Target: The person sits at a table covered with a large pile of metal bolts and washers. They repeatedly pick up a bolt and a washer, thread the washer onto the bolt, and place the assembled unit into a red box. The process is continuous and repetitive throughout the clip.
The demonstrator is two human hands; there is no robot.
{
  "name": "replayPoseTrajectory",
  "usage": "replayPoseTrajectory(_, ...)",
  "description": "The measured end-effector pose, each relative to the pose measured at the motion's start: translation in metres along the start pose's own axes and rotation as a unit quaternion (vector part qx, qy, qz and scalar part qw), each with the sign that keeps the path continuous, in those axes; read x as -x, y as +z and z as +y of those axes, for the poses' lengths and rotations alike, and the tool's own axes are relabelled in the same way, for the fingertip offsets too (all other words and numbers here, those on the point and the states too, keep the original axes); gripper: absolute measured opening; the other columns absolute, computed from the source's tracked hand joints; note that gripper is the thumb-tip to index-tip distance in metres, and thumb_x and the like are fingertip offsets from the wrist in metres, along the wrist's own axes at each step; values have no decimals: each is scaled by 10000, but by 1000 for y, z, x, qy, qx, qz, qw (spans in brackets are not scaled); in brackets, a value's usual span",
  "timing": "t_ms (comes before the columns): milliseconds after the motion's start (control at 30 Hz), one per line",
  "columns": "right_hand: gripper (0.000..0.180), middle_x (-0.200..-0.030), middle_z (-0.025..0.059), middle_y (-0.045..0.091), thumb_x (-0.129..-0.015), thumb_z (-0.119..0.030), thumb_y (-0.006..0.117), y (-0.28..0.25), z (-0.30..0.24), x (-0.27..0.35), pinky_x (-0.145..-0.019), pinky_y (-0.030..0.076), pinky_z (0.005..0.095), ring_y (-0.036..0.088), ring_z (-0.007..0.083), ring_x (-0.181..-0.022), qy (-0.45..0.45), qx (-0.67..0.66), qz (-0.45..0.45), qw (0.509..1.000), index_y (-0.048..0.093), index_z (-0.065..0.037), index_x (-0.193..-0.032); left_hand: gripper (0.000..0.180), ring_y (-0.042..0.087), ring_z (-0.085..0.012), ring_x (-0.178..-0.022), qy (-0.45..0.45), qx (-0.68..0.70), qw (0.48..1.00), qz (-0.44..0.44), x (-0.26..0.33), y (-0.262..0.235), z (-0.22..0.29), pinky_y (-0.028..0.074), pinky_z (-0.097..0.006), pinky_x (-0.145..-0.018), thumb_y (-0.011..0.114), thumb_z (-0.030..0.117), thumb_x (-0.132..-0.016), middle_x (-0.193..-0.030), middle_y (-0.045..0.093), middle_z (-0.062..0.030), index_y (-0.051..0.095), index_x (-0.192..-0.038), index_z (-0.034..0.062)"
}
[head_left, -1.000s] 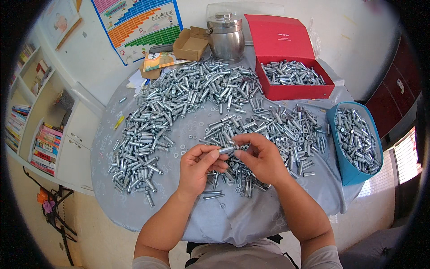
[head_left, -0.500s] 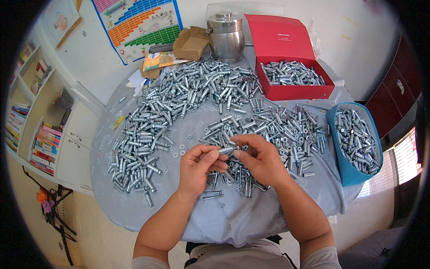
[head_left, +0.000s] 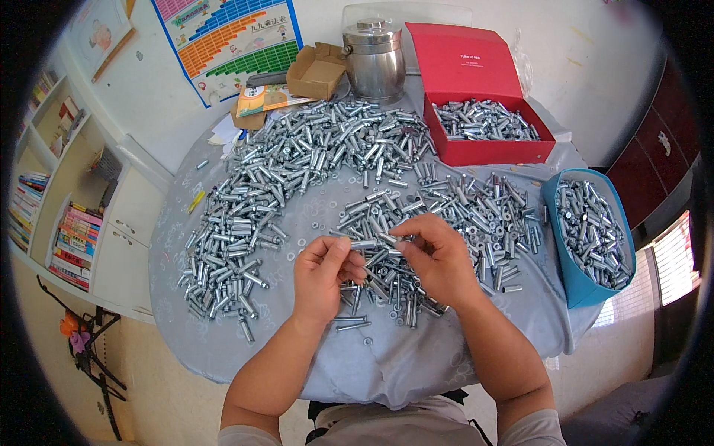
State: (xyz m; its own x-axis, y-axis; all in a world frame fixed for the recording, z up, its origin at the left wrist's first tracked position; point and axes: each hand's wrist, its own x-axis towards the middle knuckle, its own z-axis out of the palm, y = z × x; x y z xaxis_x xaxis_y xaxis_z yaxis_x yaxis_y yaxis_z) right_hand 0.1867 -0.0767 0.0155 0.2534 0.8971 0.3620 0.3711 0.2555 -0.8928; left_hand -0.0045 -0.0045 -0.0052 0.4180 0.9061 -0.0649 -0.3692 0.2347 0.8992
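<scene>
Over the near edge of a pile of loose bolts and sleeves [head_left: 476, 223], my left hand [head_left: 318, 276] is closed on a silvery expansion bolt [head_left: 364, 244], thumb on top. The bolt lies almost level and points toward my right hand [head_left: 439, 260]. Thumb and forefinger of that hand are pinched around a small shiny metal piece [head_left: 388, 238] just off the bolt's right end. Whether the piece is a nut or another bolt's end, I cannot tell. Loose washers [head_left: 302, 242] lie left of the pile.
A big heap of expansion bolts [head_left: 312, 152] curves along the table's far and left sides. More metal parts fill a red box [head_left: 491, 154] at the back right and a blue bin [head_left: 587, 291] at the right. A steel pot [head_left: 375, 70] and open carton [head_left: 316, 73] stand behind.
My hands have drawn slightly apart. The bolt now shows more of its length beyond my left fingers, and my right fingers have risen a little.
</scene>
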Motion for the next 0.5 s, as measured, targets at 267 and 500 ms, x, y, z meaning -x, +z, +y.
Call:
replayPoseTrajectory(267, 307, -964, 178, 663, -938, -89, 621, 5, 1, 2, -704, 526, 369, 658, 307, -809, -63, 76, -43, 994, 629, 4, -1231, 171, 699, -168, -738, 17, 2, 1000, -21, 2, 9, 0, 602, -298, -664, 626, 115, -970, -931, 710, -112, 645, -1092, -3)
replayPoseTrajectory(500, 348, -914, 171, 670, -930, -98, 637, 4, -11, 4, -694, 523, 363, 660, 291, -780, -66, 105, -61, 990, 605, -1, -1263, 167, 699, -162, -753, 29, -41, 998, -27, 1, 9, -3, 602, -289, -678, 642, 44, -942, -944, 714, -114, 657, -1100, -6)
